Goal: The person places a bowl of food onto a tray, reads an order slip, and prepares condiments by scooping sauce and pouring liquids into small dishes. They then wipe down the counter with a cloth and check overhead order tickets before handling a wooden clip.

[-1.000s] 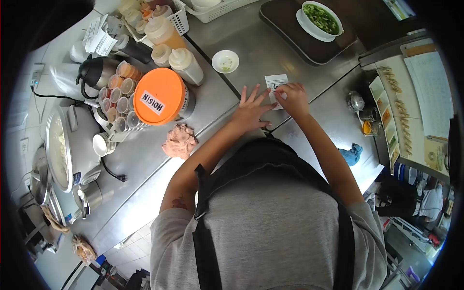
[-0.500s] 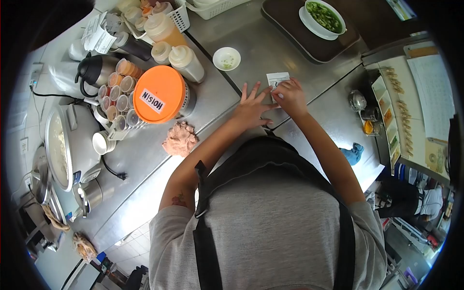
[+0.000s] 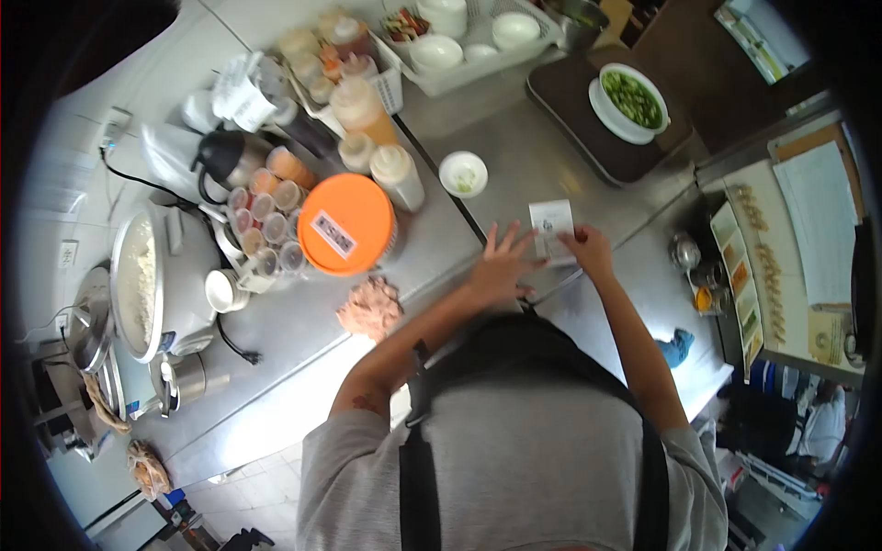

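A small white printed paper slip [image 3: 551, 217] lies on the steel counter in front of me. My right hand [image 3: 590, 252] has its fingers closed at the slip's lower right edge. My left hand [image 3: 502, 268] is spread open just left of the slip, palm down, its fingertips near the paper. A small white bowl [image 3: 463, 174] with bits of green in it stands beyond my left hand. Farther off, a white bowl of chopped greens [image 3: 632, 103] sits on a dark tray [image 3: 588, 133].
Left of my arm are a wrinkled pinkish cloth [image 3: 370, 308], an orange-lidded tub [image 3: 345, 223], lidded sauce cups [image 3: 276, 220], squeeze bottles [image 3: 397, 174] and a large rice pot [image 3: 138, 285]. A blue cloth [image 3: 676, 347] lies right. Another person [image 3: 818, 422] stands at far right.
My right hand has drawn back to the right from beside my left, uncovering more of the slip. My left hand stays spread. The whole view has shifted, showing more of the back basket.
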### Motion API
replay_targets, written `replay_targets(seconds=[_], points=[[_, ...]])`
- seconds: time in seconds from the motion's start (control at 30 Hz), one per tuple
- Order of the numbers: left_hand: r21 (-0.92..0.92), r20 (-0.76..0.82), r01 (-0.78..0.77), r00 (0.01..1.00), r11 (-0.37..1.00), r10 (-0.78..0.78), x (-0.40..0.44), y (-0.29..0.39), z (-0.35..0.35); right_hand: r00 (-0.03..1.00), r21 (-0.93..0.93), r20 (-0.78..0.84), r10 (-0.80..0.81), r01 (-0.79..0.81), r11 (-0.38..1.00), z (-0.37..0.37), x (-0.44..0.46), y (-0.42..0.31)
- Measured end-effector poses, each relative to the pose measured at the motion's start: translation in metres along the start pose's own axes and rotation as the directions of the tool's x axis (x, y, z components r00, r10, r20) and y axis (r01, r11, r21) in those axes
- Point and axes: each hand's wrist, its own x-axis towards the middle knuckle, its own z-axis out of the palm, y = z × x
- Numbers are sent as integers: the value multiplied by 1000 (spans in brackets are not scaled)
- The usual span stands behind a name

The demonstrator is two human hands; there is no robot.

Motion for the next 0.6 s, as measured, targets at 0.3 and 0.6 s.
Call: replay_targets(seconds=[0.3,0.6], points=[[-84,-162,148,974,985,-160,-57,3,21,684,-99,-473,-555,585,805,-125,171,-128],[12,-357,194,917,981,-177,-58,-4,35,618,595,-600,-508,769,234,-298,235,-453]])
